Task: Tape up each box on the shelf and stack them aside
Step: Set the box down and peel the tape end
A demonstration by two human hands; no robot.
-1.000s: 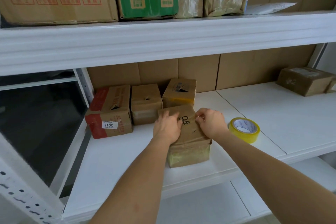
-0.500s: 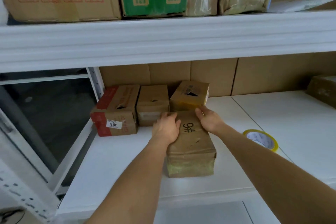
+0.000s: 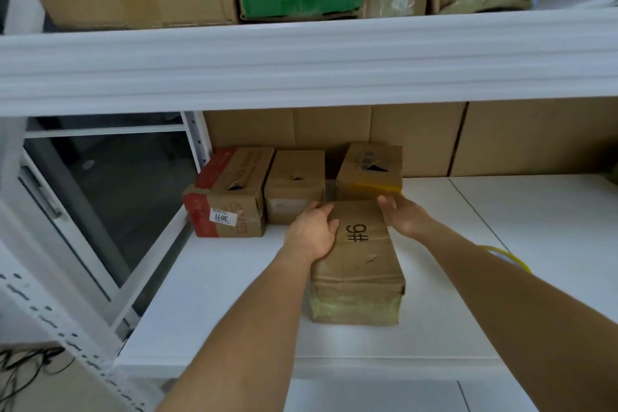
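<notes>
Box marked 9# (image 3: 359, 257), closed, sits on shelf (image 3: 214, 304) between both hands.

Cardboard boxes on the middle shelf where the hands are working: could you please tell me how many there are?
4: the "9#" box between both hands, and three behind it: red-ended box, plain box, yellow-taped box. More may sit out of view right.
</notes>
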